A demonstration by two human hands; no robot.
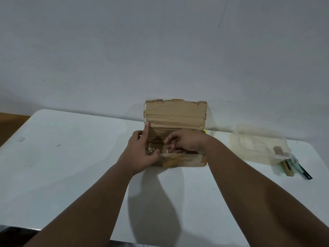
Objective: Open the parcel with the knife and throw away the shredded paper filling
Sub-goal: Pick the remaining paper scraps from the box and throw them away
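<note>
A brown cardboard parcel (pixel 175 114) stands open at the table's far edge, its lid flap leaning upright against the wall. My left hand (pixel 140 152) rests at the box's left end, its fingers closed on a small clump of pale shredded paper (pixel 150 151), the forefinger pointing up along the flap. Inside the box, my right hand (pixel 185 142) reaches in from the right with fingers curled and blurred; what they hold is hidden. The knife (pixel 302 172), dark-handled, lies at the far right of the table.
A clear plastic container (pixel 256 145) with a loose lid sits right of the parcel, with small brown items (pixel 286 168) beside the knife. The white table (pixel 71 157) meets a white wall behind. Brown floor shows at the left.
</note>
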